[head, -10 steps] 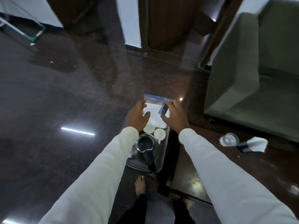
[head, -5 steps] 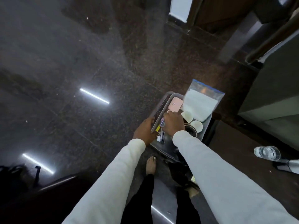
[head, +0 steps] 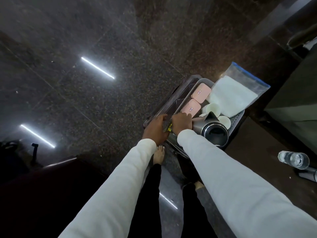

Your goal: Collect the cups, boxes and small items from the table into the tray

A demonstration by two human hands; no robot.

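A grey tray (head: 237, 120) sits at the end of a dark table, over the floor's edge. It holds two pink boxes (head: 201, 92) (head: 190, 108), two white cups (head: 213, 109) (head: 224, 121), a steel kettle (head: 212, 131) and a clear zip bag (head: 239, 91) with white sheets. My left hand (head: 155, 128) grips the tray's near-left rim. My right hand (head: 181, 122) rests inside the tray beside the nearer pink box, fingers curled over small packets with a yellow edge (head: 169, 128). What the fingers hold is hidden.
A dark tray or board (head: 173, 100) lies under the grey tray's left side. A clear water bottle (head: 293, 159) lies on the dark table (head: 257, 152) at right. A green sofa (head: 295, 93) stands far right. Polished granite floor fills the left, with a dark bag (head: 10, 152).
The view swung down and left. My right hand moved from the zip bag to the tray's near-left corner; my left hand moved to the tray's rim. A second pink box now shows.
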